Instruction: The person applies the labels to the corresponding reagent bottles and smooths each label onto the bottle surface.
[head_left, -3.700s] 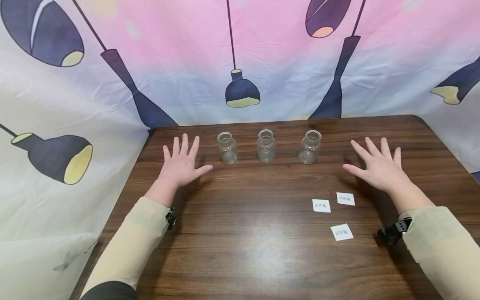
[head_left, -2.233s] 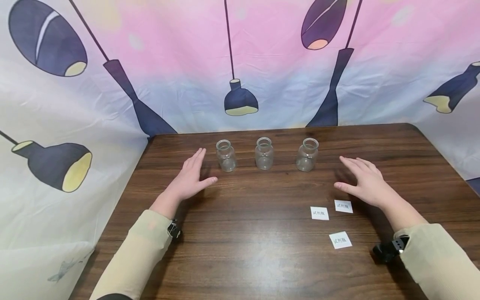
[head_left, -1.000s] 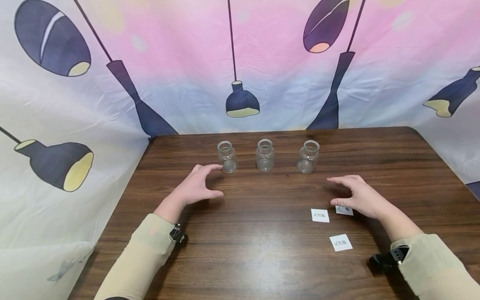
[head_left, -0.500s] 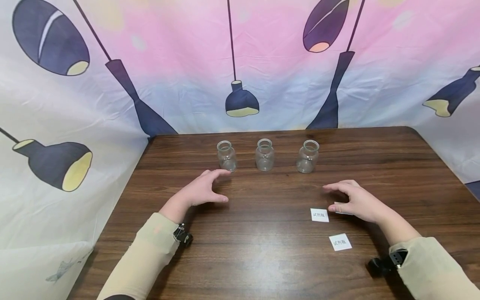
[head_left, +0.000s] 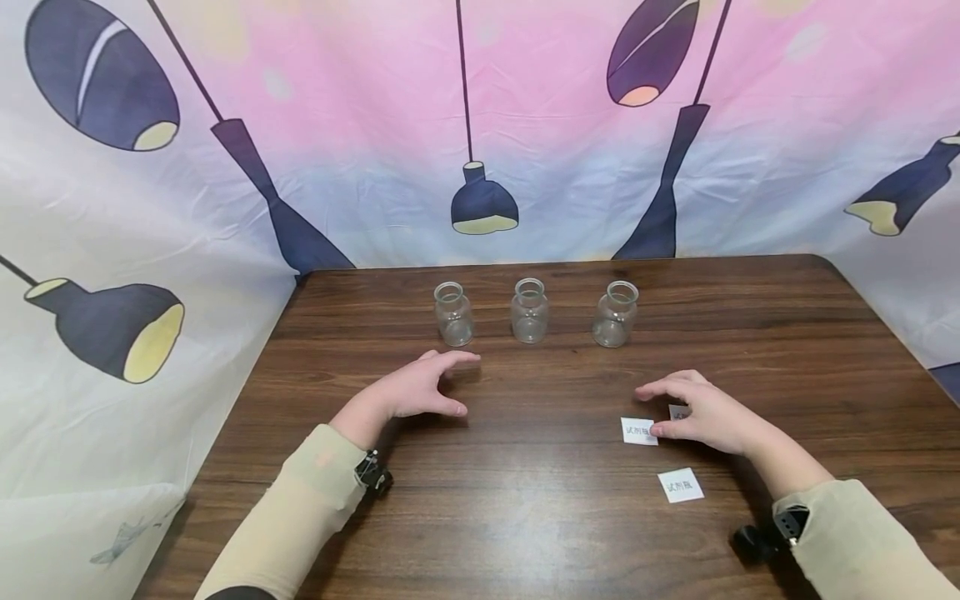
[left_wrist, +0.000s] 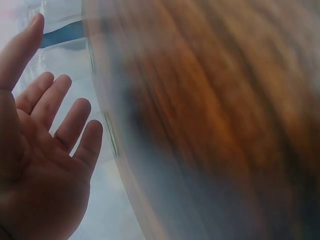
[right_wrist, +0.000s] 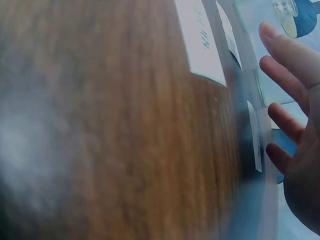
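Bottles (head_left: 529,315) of clear glass stand in one row on the worktop (head_left: 525,483); my left hand (head_left: 417,389) is in front of them, my right hand (head_left: 708,414) is near three white cards (head_left: 681,485), and both hands are wide, holding nothing.

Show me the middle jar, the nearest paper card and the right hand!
Middle jar (head_left: 530,317): head view, on its clear glass body.
Nearest paper card (head_left: 681,485): head view, lettering at its centre.
Right hand (head_left: 707,414): head view, middle of the hand.
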